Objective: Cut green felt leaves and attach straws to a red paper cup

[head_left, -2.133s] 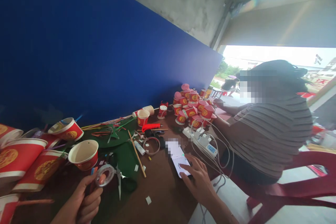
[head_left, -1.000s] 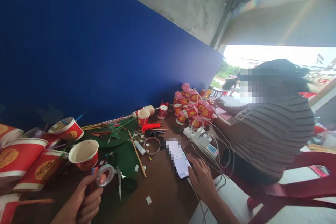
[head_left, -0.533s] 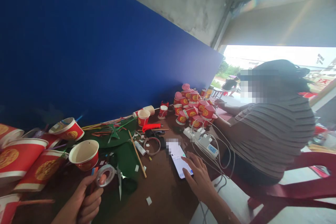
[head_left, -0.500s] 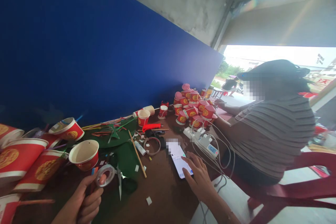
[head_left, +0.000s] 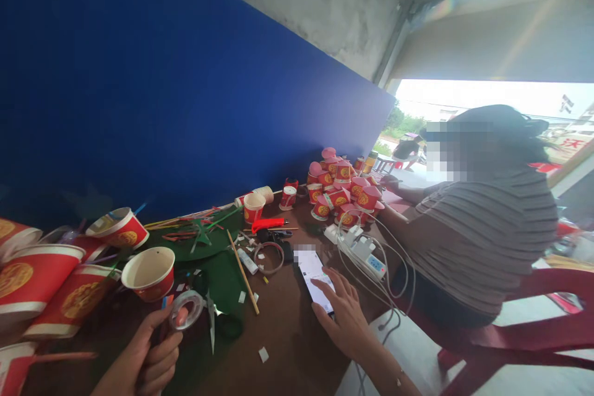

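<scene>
On the table, right hand [head_left: 346,318] touches phone [head_left: 314,277].

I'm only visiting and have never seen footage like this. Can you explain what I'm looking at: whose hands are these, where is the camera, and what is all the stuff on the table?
There is no machine here. The camera sits on a person's head and looks down at their own two hands. The left hand holds a roll of clear tape. The right hand rests its fingers on a phone lying on the brown table. Scattered on the table are red paper cups, green paper, a wooden stick, small paper scraps and a white power strip with cables. Farther off stands a pile of small red cups. A second person in a striped shirt sits on a red chair at the right.
</scene>
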`<state>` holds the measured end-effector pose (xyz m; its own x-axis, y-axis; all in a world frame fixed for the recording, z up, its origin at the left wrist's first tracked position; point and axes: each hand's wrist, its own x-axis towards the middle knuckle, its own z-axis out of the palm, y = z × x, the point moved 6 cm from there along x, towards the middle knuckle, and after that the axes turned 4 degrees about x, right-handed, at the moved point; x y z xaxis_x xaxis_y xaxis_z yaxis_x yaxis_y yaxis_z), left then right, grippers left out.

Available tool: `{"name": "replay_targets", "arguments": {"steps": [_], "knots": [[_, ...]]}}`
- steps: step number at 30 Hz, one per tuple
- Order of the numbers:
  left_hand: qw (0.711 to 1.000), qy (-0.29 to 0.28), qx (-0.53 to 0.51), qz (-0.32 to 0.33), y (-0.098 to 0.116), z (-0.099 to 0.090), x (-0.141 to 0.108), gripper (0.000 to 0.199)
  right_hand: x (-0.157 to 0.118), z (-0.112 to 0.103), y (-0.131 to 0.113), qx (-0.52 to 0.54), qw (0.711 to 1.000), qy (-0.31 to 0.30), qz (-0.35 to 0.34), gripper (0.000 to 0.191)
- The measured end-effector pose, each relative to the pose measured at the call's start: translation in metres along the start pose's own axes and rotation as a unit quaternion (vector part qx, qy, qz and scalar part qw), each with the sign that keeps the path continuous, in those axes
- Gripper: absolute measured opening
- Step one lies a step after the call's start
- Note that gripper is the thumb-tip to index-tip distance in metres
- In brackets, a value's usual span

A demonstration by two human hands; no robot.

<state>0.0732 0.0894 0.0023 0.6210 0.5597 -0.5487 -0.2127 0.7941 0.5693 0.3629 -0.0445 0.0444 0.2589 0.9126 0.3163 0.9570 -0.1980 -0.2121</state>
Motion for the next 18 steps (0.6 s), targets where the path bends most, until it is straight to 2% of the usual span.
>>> {"name": "replay_targets", "arguments": {"steps": [4, 9, 12, 18], "knots": [[1.000, -0.008, -0.001, 0.001, -0.001, 0.000, 0.001, 0.030, 0.001, -0.002, 0.003, -0.024, 1.000, 0.016, -0.004, 0.034], [1.000, -0.005, 0.012, 0.012, 0.003, 0.006, -0.002, 0.025, 0.000, -0.007, 0.027, -0.042, 0.996, 0.062, 0.055, 0.032], [1.000, 0.002, 0.018, 0.013, 0.004, 0.007, -0.003, 0.026, 0.001, -0.005, 0.035, -0.045, 0.995, 0.057, 0.063, 0.030], [1.000, 0.021, -0.003, -0.016, -0.002, -0.002, 0.003, 0.034, 0.005, -0.002, 0.033, -0.040, 0.997, 0.040, 0.060, 0.031]]}}
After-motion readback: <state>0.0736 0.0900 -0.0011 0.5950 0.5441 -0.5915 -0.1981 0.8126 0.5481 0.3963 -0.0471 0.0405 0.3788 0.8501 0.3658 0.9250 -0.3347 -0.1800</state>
